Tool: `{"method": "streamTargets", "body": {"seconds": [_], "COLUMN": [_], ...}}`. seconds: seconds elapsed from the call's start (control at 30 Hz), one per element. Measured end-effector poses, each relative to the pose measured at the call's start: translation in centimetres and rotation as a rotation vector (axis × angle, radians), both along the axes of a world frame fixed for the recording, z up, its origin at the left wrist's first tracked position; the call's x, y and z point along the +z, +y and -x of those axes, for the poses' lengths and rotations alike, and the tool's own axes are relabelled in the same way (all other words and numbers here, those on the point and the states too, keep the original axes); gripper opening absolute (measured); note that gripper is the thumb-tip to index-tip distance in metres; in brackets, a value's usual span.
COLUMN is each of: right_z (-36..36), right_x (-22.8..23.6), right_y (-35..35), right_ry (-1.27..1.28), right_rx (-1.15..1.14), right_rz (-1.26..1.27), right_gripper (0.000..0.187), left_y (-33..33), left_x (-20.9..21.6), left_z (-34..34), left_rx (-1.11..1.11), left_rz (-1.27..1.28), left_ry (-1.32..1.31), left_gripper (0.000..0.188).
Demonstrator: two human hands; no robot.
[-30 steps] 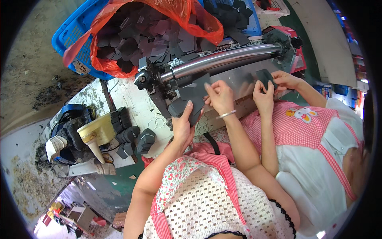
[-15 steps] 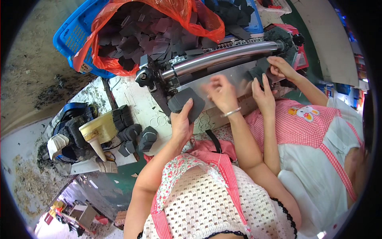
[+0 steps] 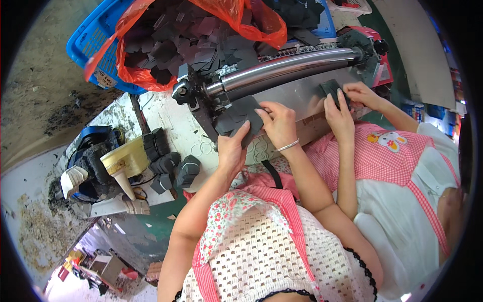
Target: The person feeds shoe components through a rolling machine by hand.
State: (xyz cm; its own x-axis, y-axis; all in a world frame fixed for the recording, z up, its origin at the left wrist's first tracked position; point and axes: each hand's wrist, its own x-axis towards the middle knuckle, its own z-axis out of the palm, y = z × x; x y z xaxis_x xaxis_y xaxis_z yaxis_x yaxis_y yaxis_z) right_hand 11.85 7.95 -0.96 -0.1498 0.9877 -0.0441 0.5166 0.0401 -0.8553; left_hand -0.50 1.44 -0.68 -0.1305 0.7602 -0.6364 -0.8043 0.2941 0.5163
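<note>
Left hand clamps fingers on dark pieces; right hand touches their edge, finger grip unclear, beside bare metal plate.

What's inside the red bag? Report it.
The bag holds a loose heap of flat dark pieces. Only the upper ones show; lower layers and the bottom are covered.

I'm viewing the sheet stack before the roller's left end, the plastic bag sitting inside the basket behind it, bundles lying left on the tabletop.
</note>
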Motion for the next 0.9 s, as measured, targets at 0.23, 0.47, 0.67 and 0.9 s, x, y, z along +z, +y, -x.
{"method": "streamTargets", "body": {"seconds": [0.23,0.47,0.67,0.9], "right_z": [0.8,1.0,1.2,0.3], "right_x": [0.1,-0.3,-0.3,-1.2], "right_y": [-0.3,0.2,1.2,0.8], "right_ry": [-0.125,0.08,0.166,0.204], "right_rx": [-0.025,-0.125,-0.281,-0.169], "right_rz": [-0.478,-0.083,0.108,-0.364], "right_gripper": [0.014,0.015,0.026,0.031], "left_y": [-0.2,0.3,-0.1,-0.3], "left_x": [-0.4,0.7,1.0,1.1], "left_z": [-0.6,-0.7,-0.4,-0.4], "left_rx": [0.02,0.028,0.016,-0.028], "left_rz": [0.02,0.075,0.117,0.143], "left_ry": [-0.008,0.004,0.012,0.043], "left_gripper": [0.021,0.02,0.023,0.025]}}
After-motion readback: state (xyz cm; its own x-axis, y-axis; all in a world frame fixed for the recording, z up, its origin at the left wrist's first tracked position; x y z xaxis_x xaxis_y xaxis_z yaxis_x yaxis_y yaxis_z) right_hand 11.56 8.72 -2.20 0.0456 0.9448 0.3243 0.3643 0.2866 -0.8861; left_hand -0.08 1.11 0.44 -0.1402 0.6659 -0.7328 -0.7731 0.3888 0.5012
